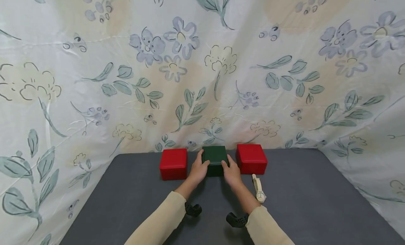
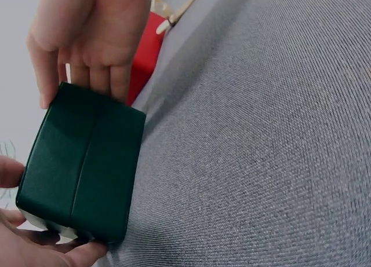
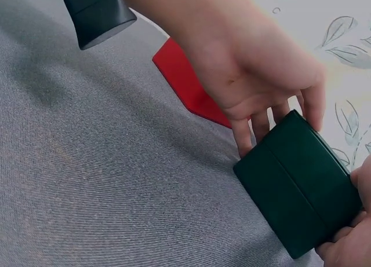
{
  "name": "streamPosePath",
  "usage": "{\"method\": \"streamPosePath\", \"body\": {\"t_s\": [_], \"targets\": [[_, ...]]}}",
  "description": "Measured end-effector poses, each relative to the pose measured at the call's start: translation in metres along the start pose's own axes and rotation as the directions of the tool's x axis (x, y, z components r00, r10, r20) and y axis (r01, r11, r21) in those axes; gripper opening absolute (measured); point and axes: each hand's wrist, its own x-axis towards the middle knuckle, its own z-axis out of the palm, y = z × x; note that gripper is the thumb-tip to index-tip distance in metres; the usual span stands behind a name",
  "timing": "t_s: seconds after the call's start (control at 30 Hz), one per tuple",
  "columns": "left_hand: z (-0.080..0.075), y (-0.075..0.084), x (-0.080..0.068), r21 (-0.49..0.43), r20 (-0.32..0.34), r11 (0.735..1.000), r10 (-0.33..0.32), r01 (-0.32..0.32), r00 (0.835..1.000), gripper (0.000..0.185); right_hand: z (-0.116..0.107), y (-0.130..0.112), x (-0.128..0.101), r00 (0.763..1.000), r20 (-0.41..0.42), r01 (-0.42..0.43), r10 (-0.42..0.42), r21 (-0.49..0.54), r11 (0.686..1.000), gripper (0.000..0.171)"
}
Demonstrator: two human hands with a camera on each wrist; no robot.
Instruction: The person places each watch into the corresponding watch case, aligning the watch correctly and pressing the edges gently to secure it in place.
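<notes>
A dark green box (image 1: pixel 214 154) with a lid seam across its front is between the two hands at the far side of the grey table. My left hand (image 1: pixel 198 170) grips its left side, with the thumb at the front top edge. On the opposite side my right hand (image 1: pixel 232 172) holds it in the same way. The left wrist view shows the green box (image 2: pixel 81 163) with its lid down, fingers curled against both ends. In the right wrist view its front (image 3: pixel 298 186) faces the camera. Whether its underside touches the table is hard to tell.
A red box (image 1: pixel 173 164) stands to the left of the green one, another red box (image 1: pixel 251 159) to the right. A cream-strapped wristwatch (image 1: pixel 258 189) lies beside the right forearm. Behind the grey tabletop (image 1: pixel 133 202) hangs a floral cloth (image 1: pixel 190 79).
</notes>
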Motion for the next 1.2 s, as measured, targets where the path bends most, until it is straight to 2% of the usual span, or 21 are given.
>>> {"method": "streamPosePath", "body": {"t_s": [0.2, 0.33, 0.43, 0.53, 0.7, 0.9, 1.1, 1.2], "targets": [[-0.001, 0.002, -0.003, -0.017, 0.012, 1.000, -0.011, 0.011, 1.000, 0.060, -0.003, -0.002, -0.003, 0.999, -0.019, 0.027, -0.027, 0.013, 1.000, 0.056], [-0.001, 0.004, -0.003, 0.006, -0.034, 1.000, 0.012, -0.012, 0.999, 0.059, -0.010, -0.008, -0.005, 0.995, -0.052, 0.088, -0.085, 0.063, 0.994, 0.054], [0.000, 0.011, -0.004, 0.043, -0.082, 0.997, 0.067, -0.063, 0.994, 0.057, -0.020, -0.014, -0.005, 0.991, -0.064, 0.125, -0.119, 0.098, 0.987, 0.053], [0.001, 0.022, -0.008, 0.079, -0.093, 0.987, 0.144, -0.137, 0.985, 0.056, -0.032, -0.018, -0.004, 0.988, -0.064, 0.146, -0.140, 0.097, 0.984, 0.051], [0.008, 0.037, -0.013, 0.123, -0.057, 0.965, 0.240, -0.232, 0.969, 0.056, -0.054, -0.019, -0.005, 0.982, -0.082, 0.177, -0.169, 0.103, 0.979, 0.049], [0.028, 0.053, -0.011, 0.136, -0.002, 0.945, 0.299, -0.296, 0.954, 0.054, -0.081, -0.012, -0.007, 0.955, -0.197, 0.234, -0.223, 0.037, 0.971, 0.043], [0.052, 0.066, -0.009, 0.074, 0.067, 0.951, 0.296, -0.301, 0.953, 0.050, -0.103, 0.004, -0.006, 0.914, -0.321, 0.267, -0.249, 0.010, 0.964, 0.037], [0.064, 0.069, -0.009, 0.041, 0.103, 0.954, 0.293, -0.298, 0.951, 0.050, -0.112, 0.012, -0.007, 0.909, -0.339, 0.264, -0.245, 0.011, 0.965, 0.038]]}}
